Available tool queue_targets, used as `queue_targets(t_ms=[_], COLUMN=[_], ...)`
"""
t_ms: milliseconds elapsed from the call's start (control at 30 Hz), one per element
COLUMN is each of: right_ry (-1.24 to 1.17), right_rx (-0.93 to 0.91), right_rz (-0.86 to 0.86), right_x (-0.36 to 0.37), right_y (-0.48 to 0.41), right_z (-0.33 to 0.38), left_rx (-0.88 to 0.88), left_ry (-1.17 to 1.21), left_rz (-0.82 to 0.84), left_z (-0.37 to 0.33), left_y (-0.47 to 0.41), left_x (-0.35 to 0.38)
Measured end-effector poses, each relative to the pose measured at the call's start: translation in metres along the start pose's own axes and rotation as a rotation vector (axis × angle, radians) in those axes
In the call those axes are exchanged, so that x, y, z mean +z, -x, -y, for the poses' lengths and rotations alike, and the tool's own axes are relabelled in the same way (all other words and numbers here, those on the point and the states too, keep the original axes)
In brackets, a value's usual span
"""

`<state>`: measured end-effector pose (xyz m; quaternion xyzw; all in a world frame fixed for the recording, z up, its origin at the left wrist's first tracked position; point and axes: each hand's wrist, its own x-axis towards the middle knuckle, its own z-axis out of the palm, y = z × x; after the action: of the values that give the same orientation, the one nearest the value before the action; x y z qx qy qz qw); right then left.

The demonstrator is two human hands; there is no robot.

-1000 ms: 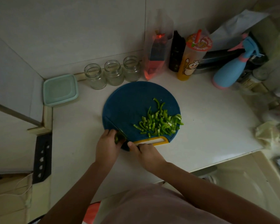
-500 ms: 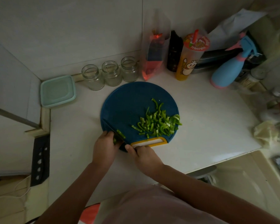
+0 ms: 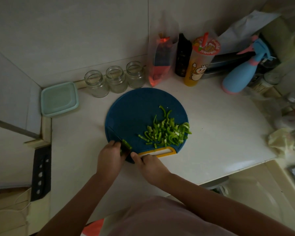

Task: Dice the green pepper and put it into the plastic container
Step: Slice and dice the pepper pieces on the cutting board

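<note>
The left hand (image 3: 109,157) pinches the last pepper piece (image 3: 126,145) at the board's (image 3: 134,106) near-left edge; the right hand (image 3: 151,166) grips the knife (image 3: 115,135) against it; strips (image 3: 165,133) lie on the board's right; the container (image 3: 59,98) sits beyond its far-left; best to tuck fingertips, slice thin, then cross-cut.

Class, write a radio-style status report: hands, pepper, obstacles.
Left hand holds pepper piece; right hand grips knife. Cut strips piled on cutting board. Plastic container back left, nothing blocking.
</note>
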<state>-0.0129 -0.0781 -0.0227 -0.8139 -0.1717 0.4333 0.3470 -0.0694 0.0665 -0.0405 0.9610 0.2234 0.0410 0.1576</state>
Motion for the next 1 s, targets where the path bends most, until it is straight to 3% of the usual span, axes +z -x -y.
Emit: queue_targets(t_ms=[133, 367, 633, 1000], right_ry=[0.212, 0.303, 0.305, 0.233], right_rx=[-0.081, -0.039, 0.027, -0.025], right_rz=[0.018, 0.013, 0.045, -0.023], right_x=[-0.003, 0.001, 0.005, 0.008], right_y=[-0.003, -0.007, -0.017, -0.021], right_z=[0.005, 0.009, 0.019, 0.031], left_rx=[-0.005, 0.007, 0.037, -0.019], left_ry=[0.004, 0.003, -0.017, -0.024], left_rz=[0.006, 0.011, 0.051, 0.034], left_z=[0.002, 0.005, 0.006, 0.002], left_y=[-0.001, -0.003, -0.004, -0.004], left_x=[0.001, 0.002, 0.001, -0.003])
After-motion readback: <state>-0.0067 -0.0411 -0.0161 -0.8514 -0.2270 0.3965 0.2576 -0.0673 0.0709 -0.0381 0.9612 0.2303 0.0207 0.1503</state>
